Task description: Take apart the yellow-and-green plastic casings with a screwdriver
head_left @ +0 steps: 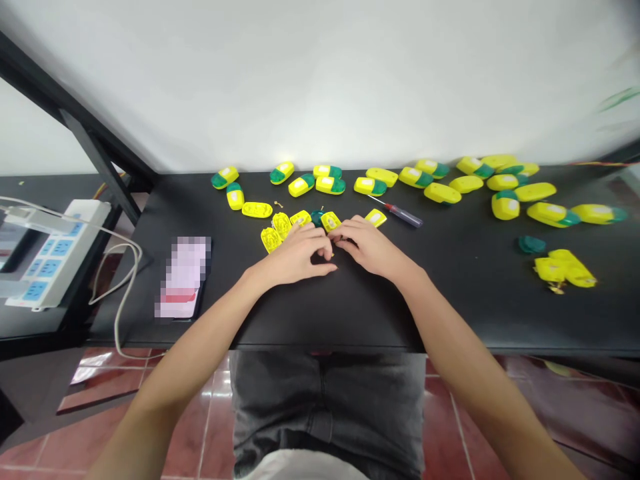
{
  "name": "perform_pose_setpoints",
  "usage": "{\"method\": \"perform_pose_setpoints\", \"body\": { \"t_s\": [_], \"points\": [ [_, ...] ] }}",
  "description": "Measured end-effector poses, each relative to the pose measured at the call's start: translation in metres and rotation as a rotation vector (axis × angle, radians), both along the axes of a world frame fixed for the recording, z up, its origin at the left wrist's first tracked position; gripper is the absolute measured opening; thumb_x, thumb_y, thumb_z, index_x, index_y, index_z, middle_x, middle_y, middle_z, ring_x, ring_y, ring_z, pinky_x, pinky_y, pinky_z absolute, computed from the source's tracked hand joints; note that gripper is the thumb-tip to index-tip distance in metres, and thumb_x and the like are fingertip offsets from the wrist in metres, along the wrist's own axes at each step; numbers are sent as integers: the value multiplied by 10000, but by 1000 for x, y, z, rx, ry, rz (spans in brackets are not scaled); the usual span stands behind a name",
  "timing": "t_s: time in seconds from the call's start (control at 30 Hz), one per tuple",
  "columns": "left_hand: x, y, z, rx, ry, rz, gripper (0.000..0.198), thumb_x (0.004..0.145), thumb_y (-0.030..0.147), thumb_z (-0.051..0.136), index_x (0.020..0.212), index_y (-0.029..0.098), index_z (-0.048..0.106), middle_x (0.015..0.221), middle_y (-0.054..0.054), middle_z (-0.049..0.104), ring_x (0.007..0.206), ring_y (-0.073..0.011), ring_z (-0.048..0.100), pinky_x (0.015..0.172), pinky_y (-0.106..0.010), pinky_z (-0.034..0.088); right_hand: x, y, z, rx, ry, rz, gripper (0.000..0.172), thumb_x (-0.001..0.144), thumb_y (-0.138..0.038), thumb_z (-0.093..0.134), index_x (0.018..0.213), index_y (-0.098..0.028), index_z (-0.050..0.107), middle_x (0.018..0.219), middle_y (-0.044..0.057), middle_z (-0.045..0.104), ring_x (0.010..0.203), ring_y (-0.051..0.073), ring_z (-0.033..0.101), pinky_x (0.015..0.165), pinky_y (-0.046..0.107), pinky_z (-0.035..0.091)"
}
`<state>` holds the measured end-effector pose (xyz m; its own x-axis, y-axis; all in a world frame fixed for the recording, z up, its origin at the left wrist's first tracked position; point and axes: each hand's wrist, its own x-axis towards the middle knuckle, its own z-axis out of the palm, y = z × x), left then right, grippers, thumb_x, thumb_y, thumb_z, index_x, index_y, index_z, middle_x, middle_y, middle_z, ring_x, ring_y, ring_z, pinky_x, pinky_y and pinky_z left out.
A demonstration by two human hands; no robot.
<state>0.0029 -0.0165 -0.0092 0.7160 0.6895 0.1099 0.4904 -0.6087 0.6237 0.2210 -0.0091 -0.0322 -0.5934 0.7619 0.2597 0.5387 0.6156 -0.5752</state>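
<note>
Yellow shell halves (281, 225) lie open just ahead of our left hand (295, 257) and right hand (373, 247), curled close, their fingers (325, 248) meeting over something small; what they pinch, if anything, is hidden. Loose gold pins (278, 204) nearby could roll away if a wrist nudged them, and a screwdriver (403, 213) just past our right hand could be knocked. Beneath it all: a black table (450, 300), a power strip (55, 253) left of our hands, and red floor tiles (200, 427) below.
</note>
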Motion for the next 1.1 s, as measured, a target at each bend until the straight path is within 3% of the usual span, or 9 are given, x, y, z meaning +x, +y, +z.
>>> {"method": "perform_pose_setpoints", "body": {
  "t_s": [0.13,0.4,0.7,0.9,1.1],
  "points": [
    [3,-4,-3,34,127,-64,182,919,351,719,843,196,661,950,-20,659,976,-213,541,896,-365,343,-1,1,-1,-24,-18,-16,282,1008,-155,457,982,-220,730,953,94,737,905,260,575,840,421,448],
    [-1,-1,-6,35,142,-39,136,978,304,640,898,204,686,958,-25,686,974,-213,557,901,-368,344,4,-1,0,6,-41,-53,259,997,-158,495,1030,-244,737,992,91,716,925,271,561,863,432,437],
    [-5,7,-5,23,207,134,109,936,271,711,858,195,704,860,-27,651,932,-229,547,868,-374,318,4,-1,-3,17,-48,-79,312,978,-108,448,1022,-218,737,940,105,693,888,271,560,861,436,464],
    [-5,8,-3,155,169,333,86,962,191,636,893,190,686,861,-40,639,978,-250,545,882,-390,327,5,-2,3,-103,177,-158,278,960,-134,498,1111,-236,707,926,62,672,793,207,621,806,388,528],
    [4,1,-9,137,114,148,157,948,342,697,1009,198,709,935,-46,681,986,-246,564,900,-386,373,6,-1,5,-211,285,-194,281,920,-138,543,1132,-232,701,913,47,654,789,197,650,814,396,565]
  ]
}}
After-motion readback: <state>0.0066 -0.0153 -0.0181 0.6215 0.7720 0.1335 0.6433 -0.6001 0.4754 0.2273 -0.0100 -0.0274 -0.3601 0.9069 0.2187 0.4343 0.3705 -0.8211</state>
